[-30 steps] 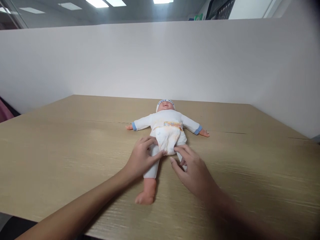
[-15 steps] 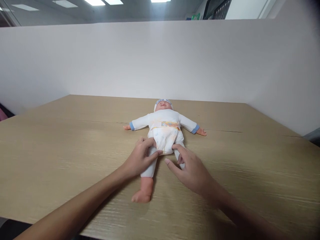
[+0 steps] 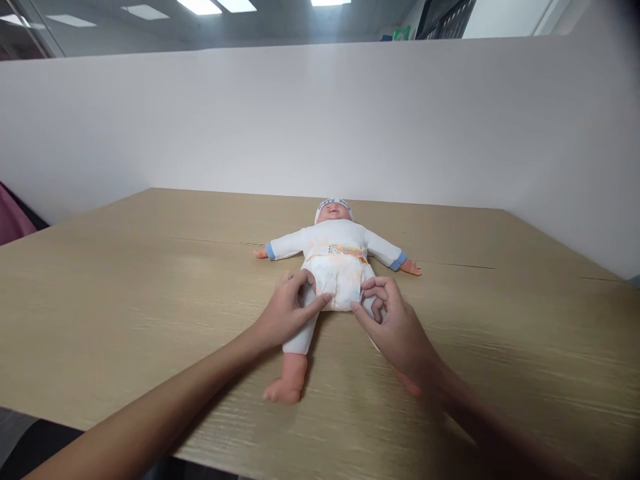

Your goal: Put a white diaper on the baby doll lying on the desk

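Note:
A baby doll (image 3: 340, 232) lies on its back on the wooden table, head away from me and arms spread, in a white outfit with blue cuffs. A white diaper (image 3: 345, 275) with an orange printed band wraps its hips over the outfit. My left hand (image 3: 293, 308) is closed at the diaper's left leg edge, thumb pressed on the lower corner. On the opposite side, my right hand (image 3: 395, 323) pinches the diaper's right leg edge between thumb and fingers. That hand and wrist hide most of the doll's leg there; the other leg's bare foot (image 3: 287, 380) shows.
The wooden table (image 3: 150, 300) extends to a white partition (image 3: 320, 120) behind the doll. Thin seams cross the tabletop. At the far left edge is something dark pink (image 3: 15, 217). The table's front edge runs below my left forearm.
My right hand has moved from the inner thigh to the diaper's right leg edge and closed there, spreading the lower front wider. My left hand stays at its side. The view shifted slightly.

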Tool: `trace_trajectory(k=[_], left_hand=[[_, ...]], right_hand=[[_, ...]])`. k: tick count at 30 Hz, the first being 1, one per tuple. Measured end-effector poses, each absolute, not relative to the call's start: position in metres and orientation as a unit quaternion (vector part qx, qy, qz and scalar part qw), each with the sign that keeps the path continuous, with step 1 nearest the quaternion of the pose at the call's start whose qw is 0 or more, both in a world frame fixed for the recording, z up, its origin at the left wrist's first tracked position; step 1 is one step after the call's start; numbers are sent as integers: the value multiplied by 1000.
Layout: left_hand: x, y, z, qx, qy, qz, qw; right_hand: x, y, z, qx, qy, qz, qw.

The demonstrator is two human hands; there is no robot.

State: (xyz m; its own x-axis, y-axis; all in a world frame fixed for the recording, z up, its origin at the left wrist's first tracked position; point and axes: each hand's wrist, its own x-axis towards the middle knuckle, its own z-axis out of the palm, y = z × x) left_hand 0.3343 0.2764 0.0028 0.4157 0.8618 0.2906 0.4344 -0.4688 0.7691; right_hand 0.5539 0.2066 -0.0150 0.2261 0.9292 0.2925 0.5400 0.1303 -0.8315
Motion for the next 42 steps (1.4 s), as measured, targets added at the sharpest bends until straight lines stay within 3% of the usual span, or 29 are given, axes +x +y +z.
trace_trajectory(k=[11, 18, 28, 42], left_hand=[[340, 273, -16, 664, 422, 426, 447], [339, 267, -9, 625, 467, 424, 460], [335, 274, 1, 674, 416, 364, 490], [322, 295, -2, 645, 409, 360, 536]], right_hand=[[560, 201, -10, -665, -557, 244, 433], [561, 201, -6, -674, -565, 258, 400], [558, 200, 1, -683, -590, 224, 368], [533, 198, -4, -683, -565, 201, 417]])
